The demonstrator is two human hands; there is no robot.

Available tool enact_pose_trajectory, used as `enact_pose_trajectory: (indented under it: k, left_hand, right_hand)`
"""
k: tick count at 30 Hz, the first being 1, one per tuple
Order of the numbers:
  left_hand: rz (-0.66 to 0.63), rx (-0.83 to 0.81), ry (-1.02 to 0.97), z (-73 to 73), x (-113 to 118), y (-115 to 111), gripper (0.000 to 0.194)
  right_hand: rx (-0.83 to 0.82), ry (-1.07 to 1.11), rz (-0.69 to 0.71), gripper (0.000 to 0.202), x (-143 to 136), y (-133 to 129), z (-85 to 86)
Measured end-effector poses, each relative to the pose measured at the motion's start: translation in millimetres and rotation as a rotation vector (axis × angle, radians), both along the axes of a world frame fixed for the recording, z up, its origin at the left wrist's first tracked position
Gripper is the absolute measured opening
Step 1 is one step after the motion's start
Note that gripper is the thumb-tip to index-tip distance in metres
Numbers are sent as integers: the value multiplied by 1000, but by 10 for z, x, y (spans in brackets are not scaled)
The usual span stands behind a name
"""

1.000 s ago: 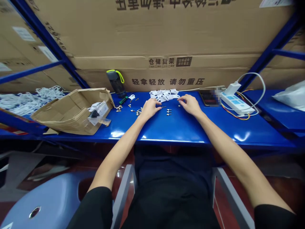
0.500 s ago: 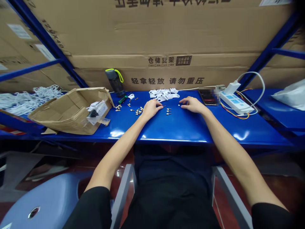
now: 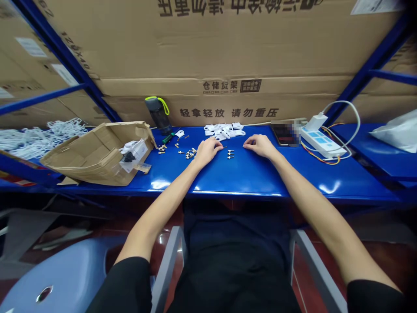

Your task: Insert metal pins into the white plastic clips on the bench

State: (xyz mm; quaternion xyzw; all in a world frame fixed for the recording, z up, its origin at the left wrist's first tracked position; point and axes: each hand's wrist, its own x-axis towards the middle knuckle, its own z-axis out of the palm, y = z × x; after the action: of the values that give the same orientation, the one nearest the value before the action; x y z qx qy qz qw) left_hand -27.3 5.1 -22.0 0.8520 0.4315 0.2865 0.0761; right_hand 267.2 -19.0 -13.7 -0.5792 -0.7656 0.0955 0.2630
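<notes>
My left hand (image 3: 208, 150) rests on the blue tabletop (image 3: 241, 176), thumb and forefinger pinched on a small screw whose tip points right. My right hand (image 3: 260, 145) is to the right, its fingertips pressed together at the table surface; the small white piece there is now hidden by them. Between the hands, a short column of small pins (image 3: 230, 154) lies on the table. Left of my left hand is a loose pile of small fittings (image 3: 190, 153). White plastic parts (image 3: 224, 131) lie in a heap behind the hands.
An open cardboard box (image 3: 97, 152) stands at the left, near white cords (image 3: 42, 137). Behind are a dark bottle (image 3: 159, 116) and a green screwdriver (image 3: 168, 138). A phone (image 3: 284, 134) and a power strip (image 3: 322, 141) lie at the right. Cardboard stands behind the table.
My right hand's fingertips have closed together over the spot where the small white piece lay. My left hand has stayed nearly in place with the screw.
</notes>
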Motion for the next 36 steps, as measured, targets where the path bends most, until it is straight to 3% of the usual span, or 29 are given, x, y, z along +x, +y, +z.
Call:
enact_pose_trajectory:
  k: [11,23,36]
  left_hand:
    - [-59,78,-12,208,112,-217,17]
    - [-132,113,-15,203,147,-245,19]
    - [-89,107,11,188,150,-263,19]
  right_hand:
    - [126,383,119,11,-343,-147,71]
    - [127,444,168,15,-428,-149,8]
    - [139,454,190,18,-446,-168,6]
